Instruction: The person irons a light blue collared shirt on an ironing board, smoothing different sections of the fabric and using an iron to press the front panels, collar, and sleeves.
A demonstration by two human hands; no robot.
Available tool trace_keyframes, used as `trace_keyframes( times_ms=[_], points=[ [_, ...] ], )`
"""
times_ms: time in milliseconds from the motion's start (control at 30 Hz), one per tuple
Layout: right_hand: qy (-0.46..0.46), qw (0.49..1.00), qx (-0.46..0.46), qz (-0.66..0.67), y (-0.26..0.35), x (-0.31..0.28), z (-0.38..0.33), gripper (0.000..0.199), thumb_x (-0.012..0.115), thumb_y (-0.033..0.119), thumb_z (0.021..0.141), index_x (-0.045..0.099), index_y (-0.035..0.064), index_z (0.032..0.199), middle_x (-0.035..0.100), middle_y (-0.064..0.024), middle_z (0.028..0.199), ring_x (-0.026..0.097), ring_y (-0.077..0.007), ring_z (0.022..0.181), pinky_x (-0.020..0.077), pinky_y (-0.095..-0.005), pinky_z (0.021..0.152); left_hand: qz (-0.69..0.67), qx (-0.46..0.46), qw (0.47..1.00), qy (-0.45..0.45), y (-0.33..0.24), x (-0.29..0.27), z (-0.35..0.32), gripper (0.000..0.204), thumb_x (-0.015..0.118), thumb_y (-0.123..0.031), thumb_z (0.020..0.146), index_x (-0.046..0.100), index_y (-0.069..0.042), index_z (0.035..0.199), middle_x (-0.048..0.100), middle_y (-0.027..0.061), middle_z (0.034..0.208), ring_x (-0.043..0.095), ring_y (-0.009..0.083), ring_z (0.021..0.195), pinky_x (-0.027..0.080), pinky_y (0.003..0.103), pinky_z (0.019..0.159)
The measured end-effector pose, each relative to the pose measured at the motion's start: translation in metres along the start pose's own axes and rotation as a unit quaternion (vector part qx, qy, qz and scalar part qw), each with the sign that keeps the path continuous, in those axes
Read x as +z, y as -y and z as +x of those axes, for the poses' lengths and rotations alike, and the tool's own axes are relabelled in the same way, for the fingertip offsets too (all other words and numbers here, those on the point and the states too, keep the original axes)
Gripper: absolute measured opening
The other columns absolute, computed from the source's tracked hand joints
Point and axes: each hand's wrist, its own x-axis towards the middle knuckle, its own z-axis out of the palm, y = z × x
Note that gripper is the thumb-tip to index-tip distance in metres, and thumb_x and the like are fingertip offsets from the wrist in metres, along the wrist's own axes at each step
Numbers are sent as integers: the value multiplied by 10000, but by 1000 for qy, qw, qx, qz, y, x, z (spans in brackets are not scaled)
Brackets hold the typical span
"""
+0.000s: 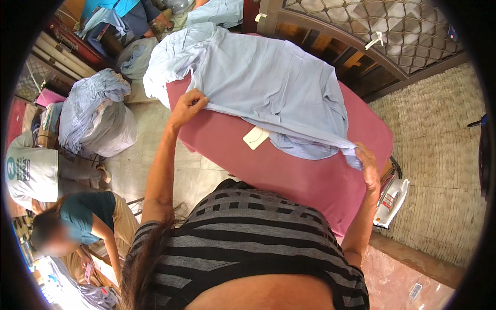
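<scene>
Left hand [191, 105]: fingers curled in tightly, pinching the near edge of the pale blue garment [268, 77] at its left end, as I make it out remotely.
Right hand [368, 166]: fingers partly bent against that edge's right end; I cannot tell how firmly they grip.
Pale blue garment: spread over the pink-covered desk [222, 150], its near edge fairly straight, I judge because the hands tension it from opposite ends.
White card [255, 138]: on the desk, at the garment's near edge.
White iron [391, 202]: beside the desk's right end, I suppose for easy reach.
</scene>
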Motion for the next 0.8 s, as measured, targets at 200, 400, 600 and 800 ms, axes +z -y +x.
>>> trace_keyframes(
  times_ms=[200, 400, 600, 800],
  points=[
    [-24, 998, 24, 54, -53, 6, -6, 341, 521, 261, 965, 662, -44, 1022, 590, -7, 884, 505, -151, 858, 405, -291, 797, 178, 150, 971, -61, -71, 80, -23, 309, 810, -252, 768, 705, -121, 1027, 601, 47, 1126, 558, 265, 1078, 410, 429, 913],
    [-168, 984, 42, 40, -22, 11, -3, 315, 536, 255, 979, 628, -37, 904, 529, 37, 806, 440, -102, 765, 383, -288, 683, 155, 146, 977, -8, -80, 106, -38, 301, 813, -261, 762, 717, -167, 1031, 594, 46, 1173, 548, 281, 1164, 407, 447, 971],
    [-186, 981, -51, -8, 4, 2, 11, 315, 534, 263, 970, 557, -12, 819, 473, 36, 772, 408, -98, 745, 366, -303, 659, 183, 209, 960, -43, -68, 110, -33, 231, 798, -201, 777, 713, -130, 980, 611, 60, 1106, 588, 274, 1001, 449, 421, 873],
    [-134, 989, -25, -50, 4, -6, 3, 286, 554, 251, 973, 605, -3, 851, 504, 26, 756, 429, -89, 722, 370, -292, 644, 50, 131, 990, 3, -70, 100, -23, 147, 773, -178, 801, 679, -111, 893, 608, 41, 1025, 587, 269, 960, 445, 418, 812]
  ],
)
